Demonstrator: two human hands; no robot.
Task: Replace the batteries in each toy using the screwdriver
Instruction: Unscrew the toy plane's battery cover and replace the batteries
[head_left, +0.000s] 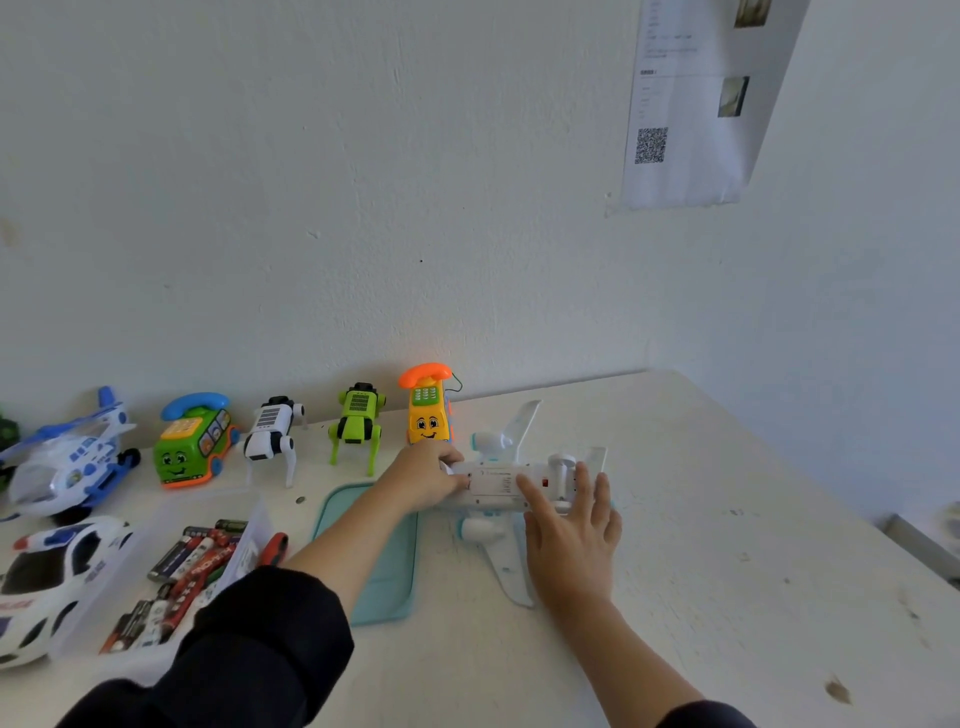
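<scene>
A white toy airplane (498, 486) lies upside down on the table, its battery cover facing up. My left hand (423, 475) grips the plane's left end, fingers curled on the body beside the cover. My right hand (571, 530) lies over the plane's right part with straight fingers, the index finger pressing on the cover. A clear tray of several batteries (192, 566) sits at the left. A red-handled tool (274, 548), probably the screwdriver, lies beside the tray, mostly hidden.
A teal mat (387, 561) lies under my left forearm. Along the wall stand a helicopter (72, 457), a green phone bus (195, 441), a white robot dog (272, 434), a green robot dog (358, 421) and a yellow phone (428, 405). A white police car (47, 582) sits front left.
</scene>
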